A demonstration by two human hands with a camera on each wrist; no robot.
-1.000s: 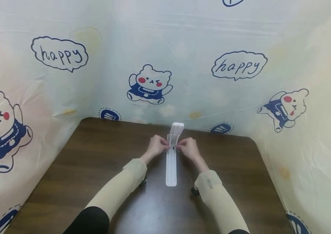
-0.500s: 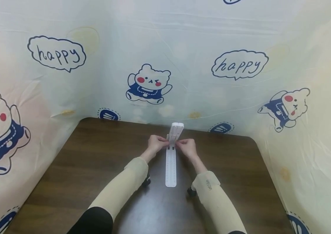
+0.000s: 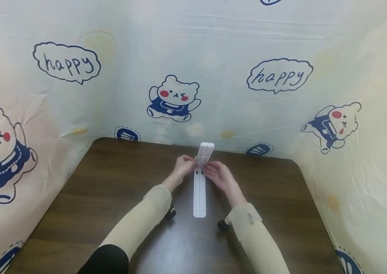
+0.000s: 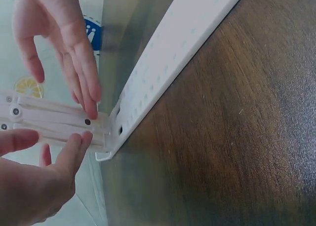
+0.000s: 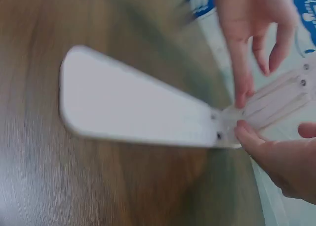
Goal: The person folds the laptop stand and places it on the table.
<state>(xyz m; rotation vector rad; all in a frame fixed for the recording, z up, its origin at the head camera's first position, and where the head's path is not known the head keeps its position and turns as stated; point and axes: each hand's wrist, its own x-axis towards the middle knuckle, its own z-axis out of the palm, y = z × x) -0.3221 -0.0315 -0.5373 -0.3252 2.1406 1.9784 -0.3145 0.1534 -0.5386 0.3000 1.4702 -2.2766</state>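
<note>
A white hinged device [image 3: 199,194], its kind unclear, lies on the brown table with its long flat base toward me. Its upper arm [image 3: 205,153] stands raised and tilted at the far end, showing ribs and small screws on its inner face in the left wrist view. My left hand [image 3: 183,167] is at the left of the hinge, with straight fingertips [image 4: 79,144] at the arm's edge and the thumb apart. On the other side, my right hand [image 3: 220,176] has its palm partly turned up; its extended fingers [image 4: 88,82] reach close to the hinge. Exact contact is hard to tell.
The brown wooden table [image 3: 111,198] ends at a patterned curtain [image 3: 220,114] behind and at both sides. A black wrist-worn item [image 3: 223,225] shows under the right sleeve, another [image 3: 170,212] under the left.
Both hands pinched the device near the hinge earlier. The right hand has loosened and its fingers have spread; the left hand's grip has also eased. The raised arm stays nearly still.
</note>
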